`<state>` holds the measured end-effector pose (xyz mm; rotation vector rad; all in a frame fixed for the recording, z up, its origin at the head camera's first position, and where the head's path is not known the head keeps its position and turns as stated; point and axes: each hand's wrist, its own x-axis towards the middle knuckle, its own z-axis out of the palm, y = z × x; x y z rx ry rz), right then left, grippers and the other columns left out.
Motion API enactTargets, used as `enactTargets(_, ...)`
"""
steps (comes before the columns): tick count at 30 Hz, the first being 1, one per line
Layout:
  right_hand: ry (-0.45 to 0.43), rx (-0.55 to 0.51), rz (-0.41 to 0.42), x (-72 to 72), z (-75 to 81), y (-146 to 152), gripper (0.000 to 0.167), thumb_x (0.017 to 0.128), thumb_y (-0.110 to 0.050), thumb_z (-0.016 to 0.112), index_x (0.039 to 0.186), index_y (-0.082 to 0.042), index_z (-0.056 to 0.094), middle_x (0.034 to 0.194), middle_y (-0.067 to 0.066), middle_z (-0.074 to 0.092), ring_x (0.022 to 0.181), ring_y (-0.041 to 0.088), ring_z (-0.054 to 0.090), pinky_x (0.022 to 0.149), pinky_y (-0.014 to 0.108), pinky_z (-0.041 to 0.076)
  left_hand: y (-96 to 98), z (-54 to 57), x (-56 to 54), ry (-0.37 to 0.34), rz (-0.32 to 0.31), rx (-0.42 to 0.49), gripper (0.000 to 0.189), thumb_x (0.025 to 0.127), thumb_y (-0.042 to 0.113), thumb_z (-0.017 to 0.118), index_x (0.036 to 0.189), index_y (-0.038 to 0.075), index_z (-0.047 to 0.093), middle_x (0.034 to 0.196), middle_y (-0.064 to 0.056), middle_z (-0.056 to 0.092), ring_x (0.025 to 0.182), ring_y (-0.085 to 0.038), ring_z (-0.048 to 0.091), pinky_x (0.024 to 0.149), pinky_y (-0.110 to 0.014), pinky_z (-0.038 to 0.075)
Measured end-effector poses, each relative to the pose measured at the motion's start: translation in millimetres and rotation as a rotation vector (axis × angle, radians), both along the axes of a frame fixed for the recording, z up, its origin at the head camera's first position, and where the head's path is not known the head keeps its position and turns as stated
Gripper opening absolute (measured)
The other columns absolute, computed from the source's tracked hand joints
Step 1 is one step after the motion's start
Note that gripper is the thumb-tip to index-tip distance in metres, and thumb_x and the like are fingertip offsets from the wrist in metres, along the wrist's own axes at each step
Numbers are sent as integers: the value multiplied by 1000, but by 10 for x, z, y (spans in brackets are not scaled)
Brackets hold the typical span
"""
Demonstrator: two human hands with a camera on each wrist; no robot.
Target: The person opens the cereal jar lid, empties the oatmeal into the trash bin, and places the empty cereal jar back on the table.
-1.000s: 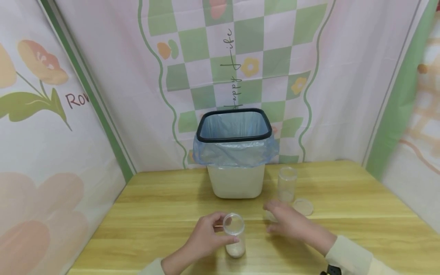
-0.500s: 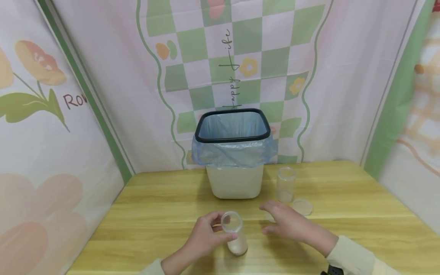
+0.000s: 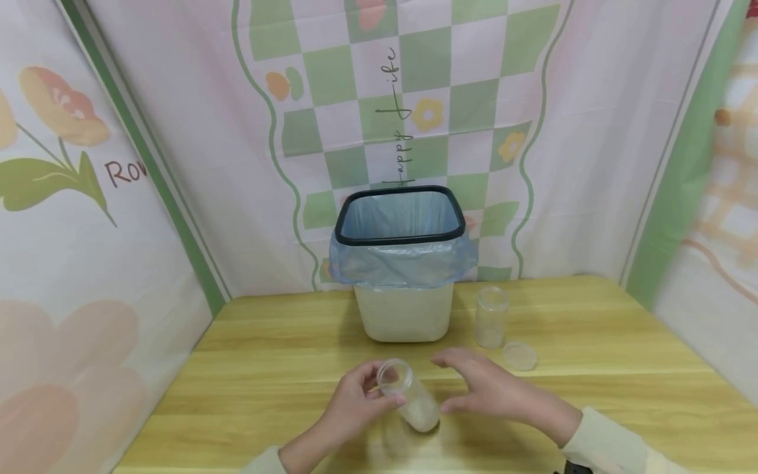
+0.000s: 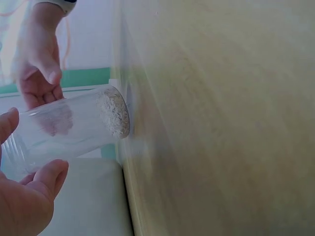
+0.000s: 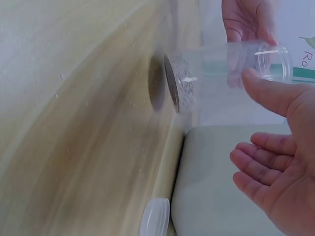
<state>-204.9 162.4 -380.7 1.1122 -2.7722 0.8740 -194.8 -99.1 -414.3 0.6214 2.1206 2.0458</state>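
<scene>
My left hand (image 3: 355, 401) holds a clear plastic jar (image 3: 416, 401) near its open rim, thumb on one side and fingers on the other. The jar leans, its base off to the right and its mouth toward the left hand. Pale flakes or grains (image 4: 114, 112) lie in its bottom. In the right wrist view a gap and a shadow show between the jar's base and the table. My right hand (image 3: 494, 388) is beside the jar's right side, thumb and fingers spread, holding nothing; its palm (image 5: 295, 191) faces the jar.
A white bin (image 3: 405, 316) with a blue liner and black rim stands at the back of the wooden table (image 3: 249, 375). Right of it are a second clear jar (image 3: 491, 319) and a clear lid (image 3: 520, 356). Small bits are scattered on the table in the right wrist view.
The held jar has gone from nearly upright to leaning, its base swinging right and its mouth slightly left. My right hand has moved left toward it.
</scene>
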Motion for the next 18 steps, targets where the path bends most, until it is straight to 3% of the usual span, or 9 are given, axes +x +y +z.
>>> enactTargets(8,-33,-67,34,24,-67,-93,70,79,-41,77,131,1,53,125,11,60,113,30,56,93,51,47,2,-32,3,-6,-33,3,49,84,7,75,125,-7,53,120,-17,60,117,-36,56,90,-29,51)
enactTargets(18,-69,-114,31,57,-173,-182,70,79,-42,77,131,-1,54,123,4,60,110,27,56,92,50,48,29,-85,-9,-32,-28,26,46,86,3,72,124,-10,51,122,-19,60,118,-33,56,90,-28,51)
